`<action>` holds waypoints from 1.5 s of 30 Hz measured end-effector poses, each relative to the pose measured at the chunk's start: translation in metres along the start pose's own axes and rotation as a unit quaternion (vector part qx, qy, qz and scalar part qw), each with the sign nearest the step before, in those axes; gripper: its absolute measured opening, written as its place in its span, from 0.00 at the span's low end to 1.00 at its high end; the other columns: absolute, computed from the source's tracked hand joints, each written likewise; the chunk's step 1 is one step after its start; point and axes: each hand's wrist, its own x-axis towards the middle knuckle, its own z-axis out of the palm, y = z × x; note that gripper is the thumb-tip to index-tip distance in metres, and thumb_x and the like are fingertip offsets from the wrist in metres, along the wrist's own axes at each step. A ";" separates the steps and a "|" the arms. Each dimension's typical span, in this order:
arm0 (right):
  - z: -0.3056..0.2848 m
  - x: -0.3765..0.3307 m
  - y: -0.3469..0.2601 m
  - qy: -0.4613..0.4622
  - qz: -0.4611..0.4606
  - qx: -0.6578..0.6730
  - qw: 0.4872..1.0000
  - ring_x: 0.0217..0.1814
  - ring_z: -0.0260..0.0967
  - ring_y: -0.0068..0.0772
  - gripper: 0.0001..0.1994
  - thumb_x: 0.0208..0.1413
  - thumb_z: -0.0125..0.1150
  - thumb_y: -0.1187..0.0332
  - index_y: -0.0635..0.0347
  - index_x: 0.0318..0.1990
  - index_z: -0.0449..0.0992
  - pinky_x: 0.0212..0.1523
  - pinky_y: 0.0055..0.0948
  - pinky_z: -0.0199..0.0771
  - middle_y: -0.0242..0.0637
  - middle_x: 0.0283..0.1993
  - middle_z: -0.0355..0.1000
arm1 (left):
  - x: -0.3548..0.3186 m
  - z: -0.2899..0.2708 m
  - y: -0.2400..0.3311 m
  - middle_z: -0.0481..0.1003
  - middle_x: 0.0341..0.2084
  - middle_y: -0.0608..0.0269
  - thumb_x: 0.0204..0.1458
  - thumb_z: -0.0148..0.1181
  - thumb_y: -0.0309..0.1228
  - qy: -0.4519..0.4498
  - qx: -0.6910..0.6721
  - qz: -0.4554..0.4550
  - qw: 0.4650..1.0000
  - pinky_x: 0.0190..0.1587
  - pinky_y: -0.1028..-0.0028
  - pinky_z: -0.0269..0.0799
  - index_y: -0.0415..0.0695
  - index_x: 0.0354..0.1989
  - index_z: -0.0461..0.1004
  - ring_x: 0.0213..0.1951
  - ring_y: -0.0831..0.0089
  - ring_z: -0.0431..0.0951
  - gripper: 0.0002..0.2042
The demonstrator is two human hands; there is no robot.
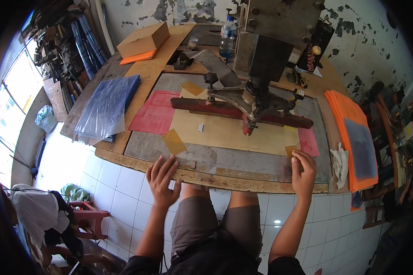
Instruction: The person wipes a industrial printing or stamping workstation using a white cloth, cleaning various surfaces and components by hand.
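My left hand (162,179) rests with fingers spread on the front wooden edge of the table, holding nothing. Close beyond its fingertips, a piece of brown translucent tape (174,142) lies across the corner of a cream sheet (225,133). My right hand (304,172) has its thumb and forefinger pinched at another small piece of brown tape (289,149), by the sheet's near right corner. Pink sheets (155,112) show at both ends of the cream one. Above it hangs the dark red bar (206,108) of a press (257,94). A small white piece (201,127) sits on the cream sheet.
Clear plastic sheets (103,107) are stacked at the left, near a cardboard box (144,39). Orange sheets (342,110) and a white cloth (340,165) lie at the right. A water bottle (227,39) stands behind. A person (41,211) is at lower left beside a red stool (89,217).
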 end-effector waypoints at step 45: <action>-0.004 -0.008 0.000 0.182 -0.115 -0.011 0.976 0.46 0.83 0.44 0.07 0.66 0.70 0.76 0.61 0.34 0.79 0.50 0.43 0.73 0.38 0.38 0.82 | -0.065 0.107 -0.053 0.46 0.85 0.36 0.66 0.61 0.45 0.204 0.052 0.053 0.976 0.81 0.23 0.35 0.53 0.83 0.52 0.85 0.27 0.41 0.39</action>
